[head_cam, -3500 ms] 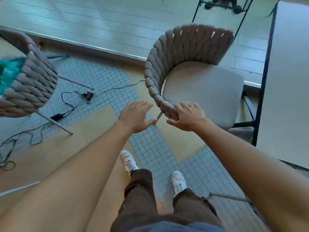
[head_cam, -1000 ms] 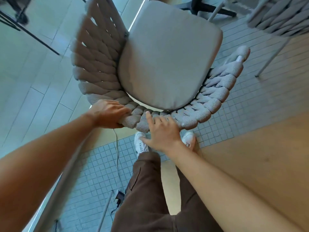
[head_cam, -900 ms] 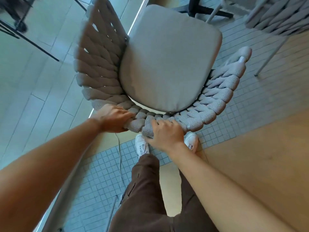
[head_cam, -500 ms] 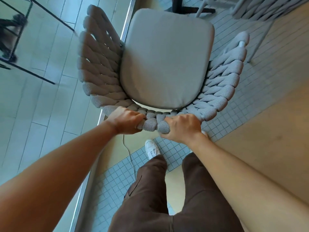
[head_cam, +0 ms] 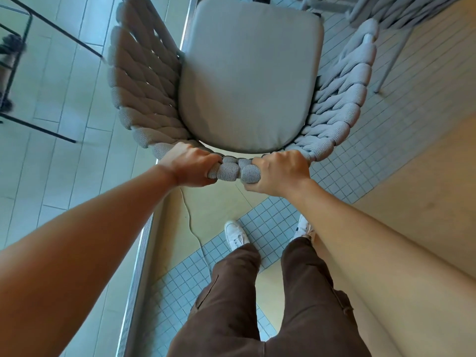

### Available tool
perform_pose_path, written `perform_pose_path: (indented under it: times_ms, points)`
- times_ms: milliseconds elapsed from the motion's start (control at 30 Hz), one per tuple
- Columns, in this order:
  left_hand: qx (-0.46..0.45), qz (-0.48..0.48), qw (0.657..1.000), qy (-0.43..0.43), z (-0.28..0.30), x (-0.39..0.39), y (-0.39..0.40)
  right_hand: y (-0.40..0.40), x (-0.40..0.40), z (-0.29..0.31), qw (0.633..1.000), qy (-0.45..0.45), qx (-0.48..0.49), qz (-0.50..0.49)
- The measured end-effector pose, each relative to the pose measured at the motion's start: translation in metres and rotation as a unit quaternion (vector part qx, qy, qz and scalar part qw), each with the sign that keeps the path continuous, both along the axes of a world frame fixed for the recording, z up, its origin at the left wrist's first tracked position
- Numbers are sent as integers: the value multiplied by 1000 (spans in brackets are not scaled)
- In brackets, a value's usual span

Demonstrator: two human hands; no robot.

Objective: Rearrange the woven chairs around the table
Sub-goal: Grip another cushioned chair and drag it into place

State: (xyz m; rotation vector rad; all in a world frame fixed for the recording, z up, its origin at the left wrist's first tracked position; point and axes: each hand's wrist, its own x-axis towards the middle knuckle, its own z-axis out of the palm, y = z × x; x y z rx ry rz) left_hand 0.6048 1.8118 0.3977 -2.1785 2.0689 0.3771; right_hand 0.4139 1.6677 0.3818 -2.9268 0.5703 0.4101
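Observation:
A grey woven chair (head_cam: 247, 81) with a padded seat stands right in front of me, its curved rope back toward me. My left hand (head_cam: 189, 164) is closed around the top of the backrest at its left side. My right hand (head_cam: 279, 173) grips the same rim a short way to the right. A few rope loops show between the two hands. A second woven chair (head_cam: 401, 9) is partly visible at the top right, its thin leg reaching down to the floor. The table itself is not in view.
A metal threshold strip (head_cam: 139, 256) runs from bottom left up under the chair, dividing pale planks from mosaic tile. A black metal frame (head_cam: 49, 68) stands at the left. A thin cable (head_cam: 192, 222) lies on the floor near my white shoes (head_cam: 235, 235).
Both hands went from resting on the backrest to gripping its rim firmly. The chair now sits squarer before me and I have stepped back slightly, feet farther from it.

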Motion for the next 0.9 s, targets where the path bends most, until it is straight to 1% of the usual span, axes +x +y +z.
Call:
perform_pose_path:
  times_ms: [200, 367, 500, 667, 900]
  points:
    - [-1, -3, 1000, -16, -5, 22, -14, -8, 19, -3, 1000, -10, -14, -19]
    - [-65, -5, 998, 21, -10, 11, -10, -6, 21, -5, 999, -9, -30, -21]
    - [-92, -11, 996, 11, -14, 12, -16, -9, 22, -9, 999, -18, -38, -12]
    - [-92, -16, 996, 4, -12, 21, -20, -13, 30, -9, 999, -29, -28, -13]
    - [-52, 29, 998, -5, -6, 18, -29, -25, 37, -4, 999, -36, -17, -3]
